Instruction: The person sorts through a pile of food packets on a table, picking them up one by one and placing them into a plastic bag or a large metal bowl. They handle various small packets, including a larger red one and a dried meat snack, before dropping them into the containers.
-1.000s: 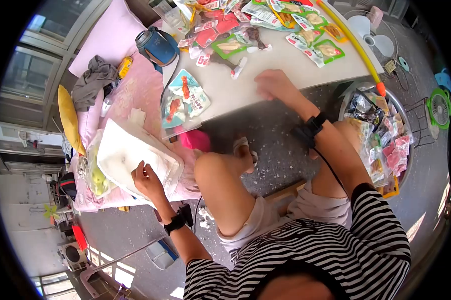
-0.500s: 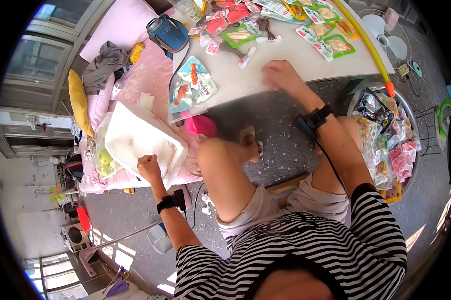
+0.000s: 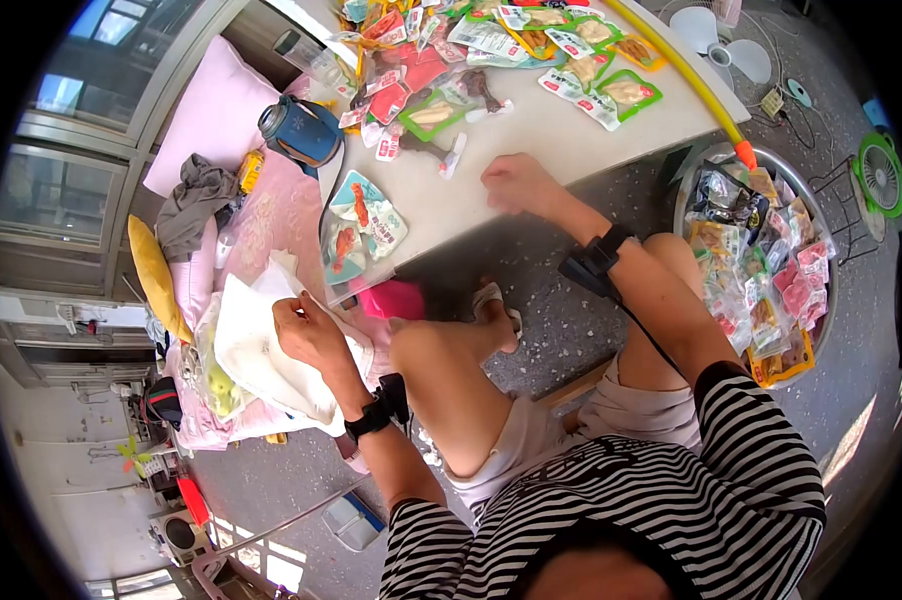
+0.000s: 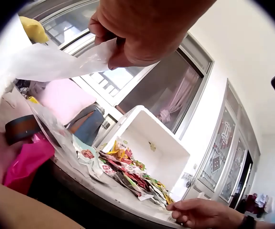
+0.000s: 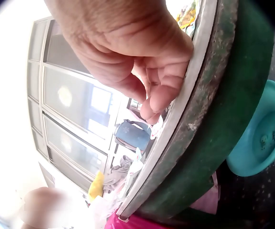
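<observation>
White plastic film: pinched, its slack spread at 9 o'clock in the head view.
Left hand: at 9 o'clock; thumb and fingers closed together on the film.
Right hand: at 1 o'clock, by the table's near edge; fingers curled in towards the thumb, nothing seen held; contact with the table cannot be told.
Blue-and-white packets: laid at 10 o'clock, close to the table edge.
Metal tub: placed on the floor at 3 o'clock, heaped with mixed packets.
Table: pale-topped, strewn with food packets from 12 to 1 o'clock.
Blue flask: stood at 11 o'clock.
Yellow tube: laid at 1 to 2 o'clock, its orange end at the table edge.
Foam box: seen beyond the packets in the left wrist view.
Risks, as judged: film torn by a hard pull from one pinched spot; edge packets knocked down by a sweeping forearm; tube rolled off if nudged.
</observation>
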Action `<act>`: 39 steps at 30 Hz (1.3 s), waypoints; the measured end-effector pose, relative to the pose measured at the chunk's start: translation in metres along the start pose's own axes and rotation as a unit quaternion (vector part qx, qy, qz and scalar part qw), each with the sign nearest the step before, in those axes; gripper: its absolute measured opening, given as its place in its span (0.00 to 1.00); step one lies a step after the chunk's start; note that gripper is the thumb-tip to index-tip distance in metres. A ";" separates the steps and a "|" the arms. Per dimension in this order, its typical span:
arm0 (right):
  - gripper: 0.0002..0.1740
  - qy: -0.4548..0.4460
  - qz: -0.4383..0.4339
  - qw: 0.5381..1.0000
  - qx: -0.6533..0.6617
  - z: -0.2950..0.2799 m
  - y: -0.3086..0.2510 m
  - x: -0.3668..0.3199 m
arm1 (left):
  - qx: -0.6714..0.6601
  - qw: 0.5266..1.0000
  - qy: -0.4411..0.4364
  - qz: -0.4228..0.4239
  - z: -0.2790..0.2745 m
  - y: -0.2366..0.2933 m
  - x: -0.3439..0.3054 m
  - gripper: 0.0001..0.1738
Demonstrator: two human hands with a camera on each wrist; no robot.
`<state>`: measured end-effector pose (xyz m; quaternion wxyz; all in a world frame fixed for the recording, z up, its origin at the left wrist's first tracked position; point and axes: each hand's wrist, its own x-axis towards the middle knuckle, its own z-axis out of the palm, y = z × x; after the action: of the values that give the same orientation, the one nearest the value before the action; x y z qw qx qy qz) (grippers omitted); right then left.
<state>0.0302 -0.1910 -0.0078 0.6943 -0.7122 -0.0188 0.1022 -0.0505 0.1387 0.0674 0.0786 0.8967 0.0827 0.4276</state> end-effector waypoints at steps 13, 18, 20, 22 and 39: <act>0.08 0.022 -0.011 0.998 -0.054 0.006 -0.002 0.000 | 0.211 0.973 -0.091 0.028 -0.044 -0.110 -0.068 0.08; 0.08 0.025 -0.015 0.999 -0.041 0.006 0.003 -0.001 | 0.219 0.971 -0.095 0.018 -0.044 -0.115 -0.079 0.09; 0.08 0.017 -0.021 0.999 -0.033 0.004 0.005 -0.001 | 0.183 0.977 -0.089 -0.068 -0.042 -0.107 -0.068 0.11; 0.09 0.008 -0.031 0.999 -0.024 0.002 0.006 -0.002 | 0.178 0.977 -0.050 -0.104 -0.040 -0.113 -0.057 0.16; 0.10 0.006 -0.057 0.998 -0.025 0.001 0.006 -0.006 | -0.088 0.932 -0.320 -0.145 -0.031 -0.184 -0.058 0.08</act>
<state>0.0238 -0.1914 -0.0129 0.6813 -0.7274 -0.0580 0.0578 -0.1253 0.3072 0.0036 0.2411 0.9538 0.1441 0.1071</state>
